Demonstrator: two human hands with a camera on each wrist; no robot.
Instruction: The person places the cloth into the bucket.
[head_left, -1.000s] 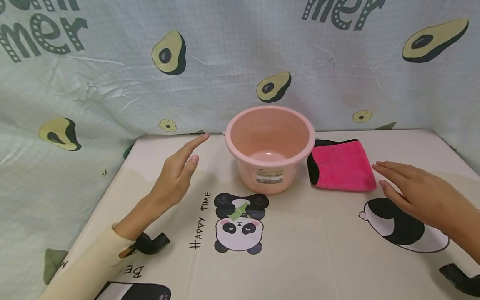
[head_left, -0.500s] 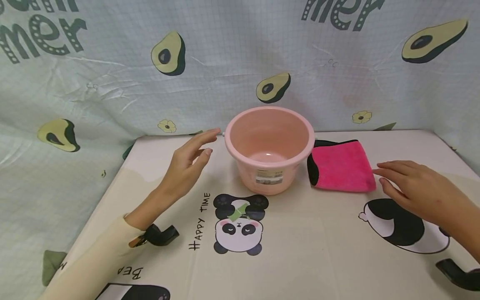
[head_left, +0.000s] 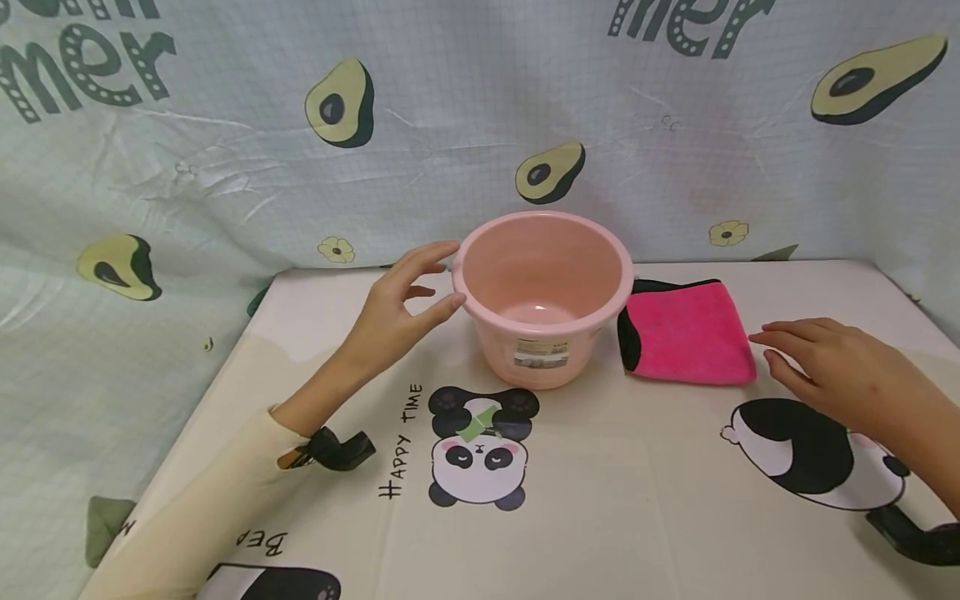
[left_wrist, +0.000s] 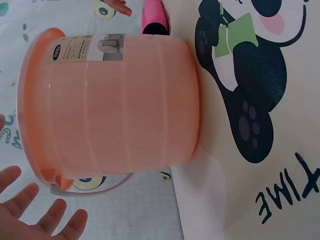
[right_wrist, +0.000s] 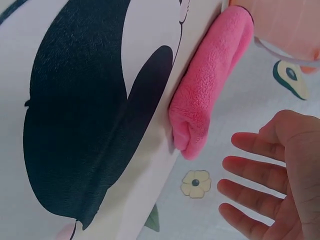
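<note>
A pink plastic bucket (head_left: 542,333) stands upright at the back middle of the table, its label facing me. My left hand (head_left: 401,312) is at the bucket's left rim, thumb and fingers spread; in the left wrist view its fingers (left_wrist: 59,212) are beside the rim and the thin handle. To the bucket's right lies a folded pink cloth (head_left: 690,333) with black edging. My right hand (head_left: 847,367) hovers just right of the cloth, with relaxed fingers (right_wrist: 255,167) and nothing in them.
The table (head_left: 585,517) is covered with a cream sheet printed with pandas and lettering. A pale curtain (head_left: 450,100) with avocado prints hangs behind and along the left. Black curved mounts (head_left: 341,450) are worn at both wrists.
My left hand has moved right and slightly up to the bucket's rim, its thumb spreading away from the fingers. The right hand has barely shifted; the bucket and cloth stay in place.
</note>
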